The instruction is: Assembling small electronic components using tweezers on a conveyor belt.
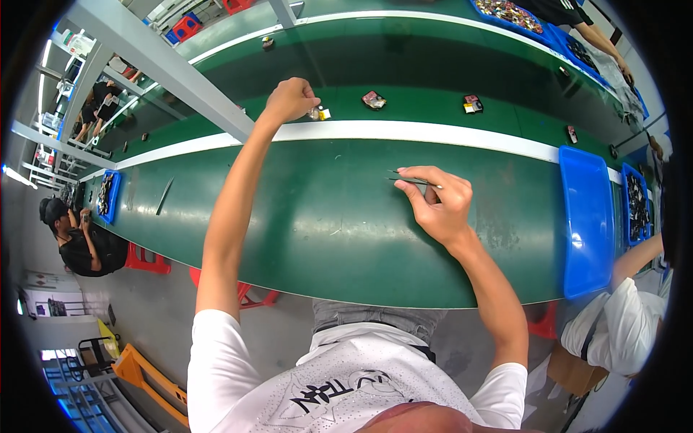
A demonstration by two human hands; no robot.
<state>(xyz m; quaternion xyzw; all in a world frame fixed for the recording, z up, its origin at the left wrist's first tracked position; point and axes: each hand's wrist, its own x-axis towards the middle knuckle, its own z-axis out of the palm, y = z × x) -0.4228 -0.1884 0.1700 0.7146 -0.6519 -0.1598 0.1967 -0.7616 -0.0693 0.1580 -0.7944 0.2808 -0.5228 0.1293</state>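
My left hand (pixel 290 100) reaches past the white rail to the green belt, its fingers bent down and closed at a small part with a yellow and white side (pixel 323 113). The hand hides some of that part, and I cannot tell whether it is lifted off the belt. Over the green table (pixel 325 238), my right hand (pixel 446 200) pinches a pair of dark, thin tweezers (pixel 419 181) between thumb and forefinger. Their tips point left and stand slightly apart, with nothing between them.
Small parts, such as a red and black one (pixel 373 99) and a black one (pixel 473 105), lie along the belt. A white rail (pixel 404 130) edges it. A blue tray (pixel 588 224) stands at right. A grey post (pixel 173 72) slants at left. Co-workers sit on both sides.
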